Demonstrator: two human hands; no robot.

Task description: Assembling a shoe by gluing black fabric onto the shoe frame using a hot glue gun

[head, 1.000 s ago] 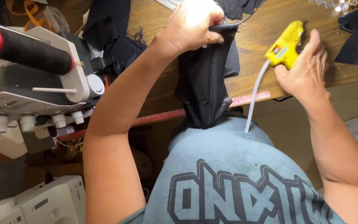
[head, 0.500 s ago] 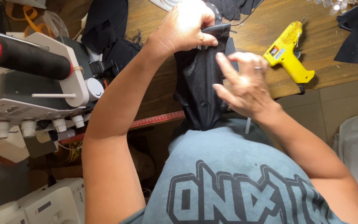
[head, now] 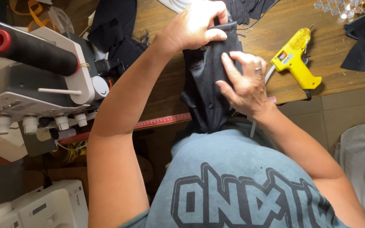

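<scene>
Now the left hand (head: 195,25) pinches the top edge of the black cloth (head: 205,97), which hangs over the wooden table (head: 271,38) edge; the right hand (head: 243,82) lies open-fingered, flat against it.

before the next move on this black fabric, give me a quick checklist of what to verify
1. Left hand has a firm grip on the top edge of the black fabric: ok, fingers curl over it.
2. Right hand lies flat on the fabric: ok, open palm pressing, not pinching.
3. Yellow glue gun is out of the hands: ok, it lies on the wooden table to the right, apart from the fabric.
4. Glue gun nozzle is cool or clean: cannot tell.
5. Fabric hangs free over the table edge and the red measuring tape: ok.
6. Fabric is free of wrinkles under the right hand: cannot tell.
</scene>
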